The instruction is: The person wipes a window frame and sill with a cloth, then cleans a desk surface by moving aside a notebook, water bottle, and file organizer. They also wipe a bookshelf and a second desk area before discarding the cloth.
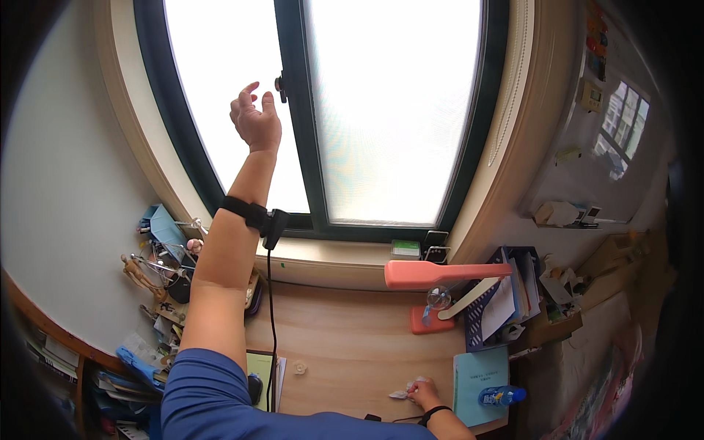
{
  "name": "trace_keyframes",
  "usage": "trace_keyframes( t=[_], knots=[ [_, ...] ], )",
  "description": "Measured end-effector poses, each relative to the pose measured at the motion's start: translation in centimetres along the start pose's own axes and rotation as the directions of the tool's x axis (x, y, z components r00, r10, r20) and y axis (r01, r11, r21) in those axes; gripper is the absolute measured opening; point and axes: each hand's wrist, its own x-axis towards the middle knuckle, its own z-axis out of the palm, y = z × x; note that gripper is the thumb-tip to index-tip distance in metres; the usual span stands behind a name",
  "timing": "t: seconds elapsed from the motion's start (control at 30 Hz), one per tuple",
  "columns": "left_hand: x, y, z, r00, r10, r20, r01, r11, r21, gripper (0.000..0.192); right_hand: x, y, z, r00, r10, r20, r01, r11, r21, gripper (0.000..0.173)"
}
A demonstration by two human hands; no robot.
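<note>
My left hand (pixel 257 122) is raised in front of the window, its fingers spread and curled, just left of the dark window handle (pixel 281 87) and apart from it. A black strap with a small device and a cable (pixel 270 225) is on the left forearm. Low at the right, my right hand (pixel 423 393) rests over the wooden desk (pixel 352 330), its fingers closed on a crumpled white tissue (pixel 400 394). The right wrist wears a black band. The dark window frame (pixel 297 110) has a bright pane on each side of its upright.
A pink desk lamp (pixel 432 329) stands at the right, beside a dark blue file holder (pixel 474 324) with papers. A blue bottle (pixel 498 396) lies on a light blue booklet (pixel 481 363). A wooden mannequin (pixel 137 275) and other items crowd the left. A whiteboard (pixel 561 126) hangs right.
</note>
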Motion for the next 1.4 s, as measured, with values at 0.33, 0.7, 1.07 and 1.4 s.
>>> trace_keyframes(
  t=[0.33, 0.7, 1.07, 1.4],
  knots=[
    [3.9, 0.6, 1.7, 0.924, -0.017, 0.382, -0.170, 0.876, 0.452, 0.026, 1.3, 2.3, 1.3, 0.999, -0.040, -0.033, 0.036, 0.994, -0.104, 0.017],
    [6.4, -1.1, 1.6, 0.933, -0.050, 0.356, -0.197, 0.756, 0.624, 0.018, 0.1, -0.6, 0.1, 0.991, 0.137, -0.007, -0.137, 0.988, -0.066, 0.021],
    [0.3, -4.1, 1.9, 0.979, 0.092, 0.182, -0.090, 0.996, -0.016, 0.050, -0.5, -0.6, 0.6, 0.996, 0.055, -0.076, -0.058, 0.997, -0.047, 0.019],
    [2.8, -3.1, 3.4, 0.967, -0.151, 0.206, 0.222, 0.893, -0.390, 0.055, -0.2, -0.4, 0.9, 0.995, 0.080, -0.056, -0.083, 0.995, -0.055, 0.019]
  ],
)
